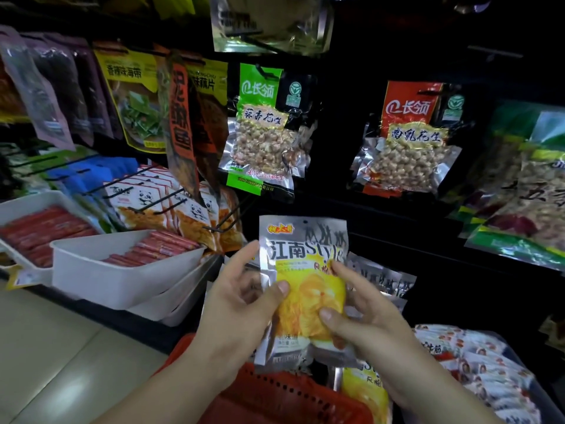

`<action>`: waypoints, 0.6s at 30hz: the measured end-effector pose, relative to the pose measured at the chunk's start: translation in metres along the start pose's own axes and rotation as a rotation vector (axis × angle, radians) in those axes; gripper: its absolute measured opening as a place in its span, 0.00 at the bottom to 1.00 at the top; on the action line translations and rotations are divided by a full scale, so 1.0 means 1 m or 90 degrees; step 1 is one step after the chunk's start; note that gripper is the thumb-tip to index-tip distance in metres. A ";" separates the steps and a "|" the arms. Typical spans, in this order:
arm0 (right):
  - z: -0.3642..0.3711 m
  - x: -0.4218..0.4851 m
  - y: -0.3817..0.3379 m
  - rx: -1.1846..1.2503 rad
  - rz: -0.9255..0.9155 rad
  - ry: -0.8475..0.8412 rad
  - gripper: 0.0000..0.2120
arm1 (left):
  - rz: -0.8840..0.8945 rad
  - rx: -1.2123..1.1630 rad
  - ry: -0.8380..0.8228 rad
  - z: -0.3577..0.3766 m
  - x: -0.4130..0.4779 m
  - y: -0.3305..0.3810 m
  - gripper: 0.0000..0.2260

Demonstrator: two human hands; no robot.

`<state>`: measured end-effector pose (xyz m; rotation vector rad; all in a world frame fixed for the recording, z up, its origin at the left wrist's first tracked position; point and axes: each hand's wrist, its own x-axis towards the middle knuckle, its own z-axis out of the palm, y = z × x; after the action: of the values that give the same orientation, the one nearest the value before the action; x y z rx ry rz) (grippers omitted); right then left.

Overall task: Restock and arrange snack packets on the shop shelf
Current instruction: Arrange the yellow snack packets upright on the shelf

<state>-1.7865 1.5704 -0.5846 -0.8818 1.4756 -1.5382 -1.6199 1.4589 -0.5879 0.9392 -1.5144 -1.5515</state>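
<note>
Below the green peanut packet (260,127) and the red peanut packet (409,139), one silver-and-yellow snack packet (302,240) is held upright in front of the shelf, above the red basket (275,390). The left hand (244,301) grips its left edge with the thumb on the front. The right hand (360,319) pinches its right side in the same way. This packet is not yet hung or shelved. Just behind it sits a row of matching silver packets (382,280), probably its destination. Another matching packet (363,390) lies in the basket, so restocking seems partway done. Pegs above and the white tray (122,270) of red sausages look stocked already.
</note>
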 end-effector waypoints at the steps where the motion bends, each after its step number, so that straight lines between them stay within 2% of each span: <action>1: 0.000 0.001 0.000 -0.008 0.004 0.007 0.34 | -0.013 0.008 -0.023 -0.002 0.001 -0.001 0.30; 6: -0.005 0.005 -0.001 -0.064 -0.020 0.070 0.35 | -0.069 0.080 -0.210 -0.012 0.004 -0.005 0.43; 10: -0.017 0.001 -0.009 -0.102 0.026 -0.057 0.40 | -0.051 0.096 -0.127 -0.016 0.004 -0.007 0.42; 15: -0.016 0.002 -0.006 -0.262 -0.018 -0.014 0.36 | -0.030 0.104 -0.156 -0.017 0.005 -0.008 0.41; 18: -0.021 0.002 -0.008 -0.299 -0.035 -0.065 0.38 | -0.030 0.085 -0.182 -0.015 0.006 -0.010 0.43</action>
<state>-1.8070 1.5776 -0.5782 -1.2595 1.7817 -1.1779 -1.6089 1.4469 -0.5981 0.8586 -1.8251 -1.6903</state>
